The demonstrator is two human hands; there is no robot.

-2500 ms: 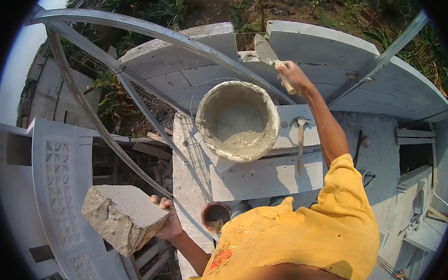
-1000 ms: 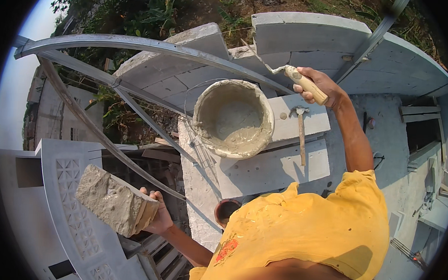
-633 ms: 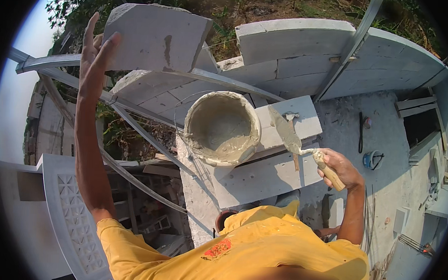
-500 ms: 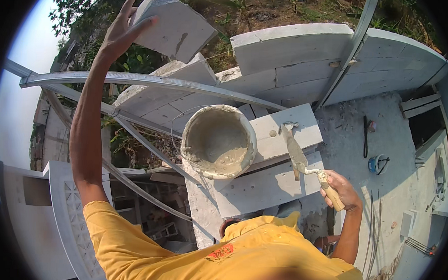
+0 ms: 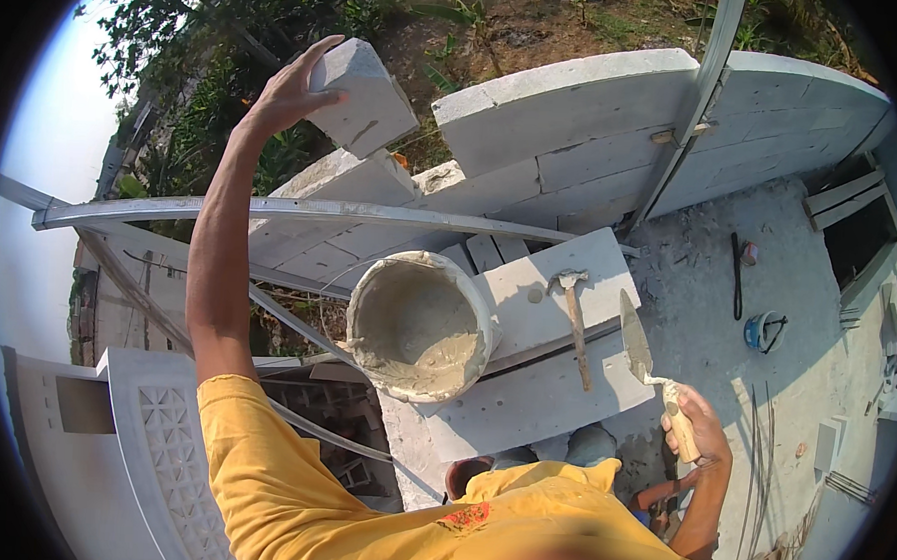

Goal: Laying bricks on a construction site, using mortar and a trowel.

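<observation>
Left grip (image 5: 291, 93) pinches the end of a pale block (image 5: 361, 101), thumb on the near face and fingers over the top, while the right grip (image 5: 699, 423) is wrapped around the wooden handle of a trowel (image 5: 636, 338). From where I stand, the grey block wall (image 5: 596, 116) is the biggest thing, curving beyond the bucket (image 5: 393, 298) and off to its right. A metal bar (image 5: 351, 213) crosses between the two. Pale slabs (image 5: 614, 377) lie under and to the right of the bucket, probably serving as a stand that brings the mortar (image 5: 446, 348) inside it up within easy reach. Beyond the bucket and slightly to its left hangs the block, held by one end, I suppose to leave its other faces free; whether its lower corner touches the wall I cannot tell. Right of the bucket, a hammer (image 5: 575, 326) rests across the slabs, likely parked close for the right side. Farther right is the trowel, its blade pointing away, a hold that seems meant to keep the fingers off the smeared metal.
</observation>
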